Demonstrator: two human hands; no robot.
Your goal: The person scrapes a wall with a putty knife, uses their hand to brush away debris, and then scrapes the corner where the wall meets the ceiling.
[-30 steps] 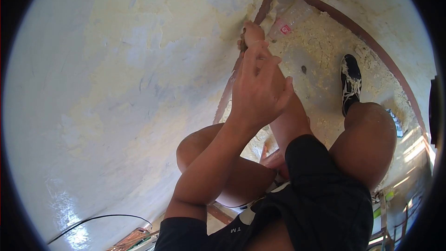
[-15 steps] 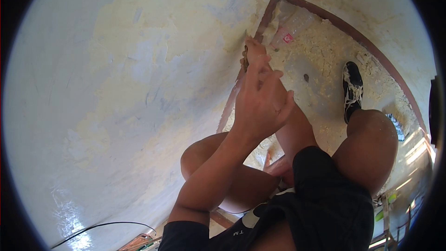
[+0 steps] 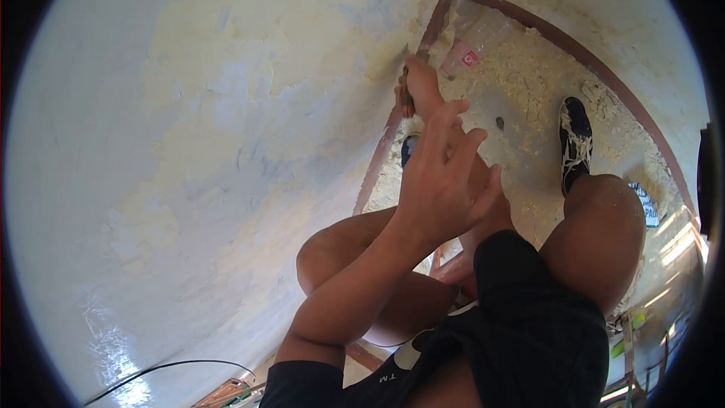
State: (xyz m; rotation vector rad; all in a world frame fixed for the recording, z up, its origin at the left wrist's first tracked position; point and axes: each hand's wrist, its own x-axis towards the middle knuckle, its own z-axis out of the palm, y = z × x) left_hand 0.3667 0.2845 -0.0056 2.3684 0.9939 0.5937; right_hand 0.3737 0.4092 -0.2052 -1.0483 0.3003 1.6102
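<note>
My right hand (image 3: 424, 85) is closed around the wooden handle of a scraper (image 3: 408, 98), up against the wall (image 3: 249, 98) just above its brown baseboard. Only part of the tool shows; its blade end is small and blurred near the wall. My left hand (image 3: 447, 177) hangs in the air across my right forearm, partly hiding it. Its fingers are spread and slightly bent, with nothing in them. Patches of yellowish, peeling coating and pale bare areas cover the wall beside my hands.
Crumbled scrapings (image 3: 529, 68) litter the floor. A clear plastic bottle (image 3: 483, 34) with a red label lies in the corner by the brown baseboard (image 3: 544, 21). My black shoe (image 3: 576, 136) stands right, near a printed packet (image 3: 646, 205). A black cable (image 3: 174, 365) runs at lower left.
My left hand has shifted right and a little down, away from the wall. My right hand has tilted, so more of the scraper's handle shows. Another shoe's tip has come into sight.
</note>
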